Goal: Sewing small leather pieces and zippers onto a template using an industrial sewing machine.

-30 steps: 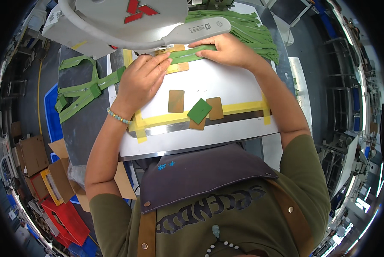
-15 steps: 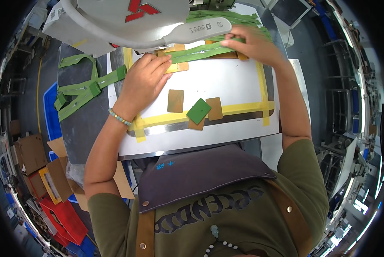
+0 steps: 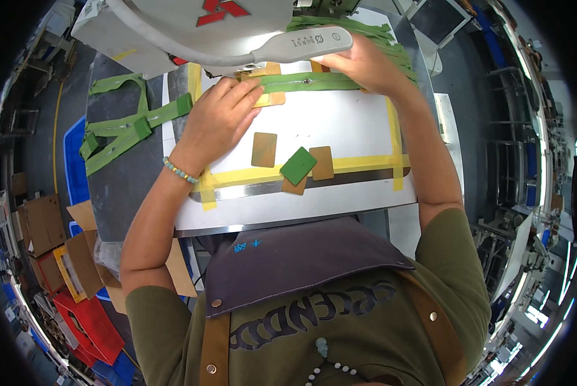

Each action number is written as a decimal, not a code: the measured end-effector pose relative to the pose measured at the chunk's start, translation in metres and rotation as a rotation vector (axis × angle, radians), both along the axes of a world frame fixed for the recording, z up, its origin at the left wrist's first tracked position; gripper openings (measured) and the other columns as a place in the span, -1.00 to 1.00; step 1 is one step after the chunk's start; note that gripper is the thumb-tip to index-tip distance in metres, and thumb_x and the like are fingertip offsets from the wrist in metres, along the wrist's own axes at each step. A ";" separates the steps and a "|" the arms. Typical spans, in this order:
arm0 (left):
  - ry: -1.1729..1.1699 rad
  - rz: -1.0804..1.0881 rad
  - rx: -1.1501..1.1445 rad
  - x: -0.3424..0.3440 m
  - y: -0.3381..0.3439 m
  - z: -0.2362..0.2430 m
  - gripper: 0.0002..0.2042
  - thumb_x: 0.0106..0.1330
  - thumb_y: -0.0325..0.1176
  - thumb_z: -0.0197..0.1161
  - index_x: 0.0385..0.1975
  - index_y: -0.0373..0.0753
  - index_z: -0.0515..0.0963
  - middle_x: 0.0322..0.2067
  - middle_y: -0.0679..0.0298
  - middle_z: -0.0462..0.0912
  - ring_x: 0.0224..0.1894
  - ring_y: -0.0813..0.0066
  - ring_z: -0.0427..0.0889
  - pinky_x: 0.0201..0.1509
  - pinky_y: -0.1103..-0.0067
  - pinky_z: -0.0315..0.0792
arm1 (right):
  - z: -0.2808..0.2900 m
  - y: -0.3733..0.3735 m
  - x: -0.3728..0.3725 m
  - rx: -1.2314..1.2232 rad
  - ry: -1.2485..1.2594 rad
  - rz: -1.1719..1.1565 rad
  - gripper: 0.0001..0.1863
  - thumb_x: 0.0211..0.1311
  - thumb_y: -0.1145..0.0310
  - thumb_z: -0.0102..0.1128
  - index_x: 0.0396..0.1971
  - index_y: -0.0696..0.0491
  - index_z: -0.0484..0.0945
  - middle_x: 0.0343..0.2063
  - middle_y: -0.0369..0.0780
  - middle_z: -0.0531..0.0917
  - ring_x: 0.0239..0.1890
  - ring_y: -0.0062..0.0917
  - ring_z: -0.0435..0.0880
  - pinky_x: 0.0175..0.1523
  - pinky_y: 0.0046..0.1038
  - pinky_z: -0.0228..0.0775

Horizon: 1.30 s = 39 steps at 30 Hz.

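Note:
A green zipper [image 3: 288, 82] with a metal slider lies stretched across the white work surface [image 3: 327, 122], below the sewing machine. My left hand [image 3: 224, 116] grips its left part, fingers closed together on the tape. My right hand [image 3: 373, 67] is over the zipper's right part, its thumb stretched to the left. The pale lamp head [image 3: 304, 45] hides its other fingers, so its grip is unclear. Several tan cards lie about: one tan card [image 3: 264, 150] lies alone, and a green card [image 3: 298, 166] overlaps others near the front yellow tape [image 3: 346, 163].
The white sewing machine body [image 3: 192, 32] overhangs the back left, with the lamp's bent arm in front. More green zippers [image 3: 118, 125] lie at the left, and a pile of green zipper strips [image 3: 391, 48] at the back right. A blue bin [image 3: 76, 161] and cardboard boxes [image 3: 82, 257] stand lower left.
My right hand has moved up and left, its fingers passing behind the lamp head. The zipper's right part now lies lower and straighter. My left hand stays on the zipper.

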<state>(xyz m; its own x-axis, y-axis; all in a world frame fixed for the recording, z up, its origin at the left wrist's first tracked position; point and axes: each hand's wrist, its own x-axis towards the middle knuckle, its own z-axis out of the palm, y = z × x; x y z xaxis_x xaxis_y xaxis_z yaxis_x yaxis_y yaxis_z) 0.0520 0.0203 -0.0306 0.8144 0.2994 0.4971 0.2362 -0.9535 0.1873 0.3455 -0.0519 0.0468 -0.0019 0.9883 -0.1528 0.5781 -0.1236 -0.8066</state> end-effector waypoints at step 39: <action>-0.002 -0.017 0.009 0.000 0.003 -0.001 -0.69 0.32 -0.41 0.43 0.01 -0.39 0.69 0.03 0.22 0.75 0.02 0.23 0.63 0.10 0.40 0.61 | -0.075 -0.018 -0.029 0.815 -0.412 0.373 -0.65 0.23 0.34 0.47 0.01 0.09 0.75 0.07 -0.21 0.76 0.08 -0.27 0.71 0.21 -0.23 0.51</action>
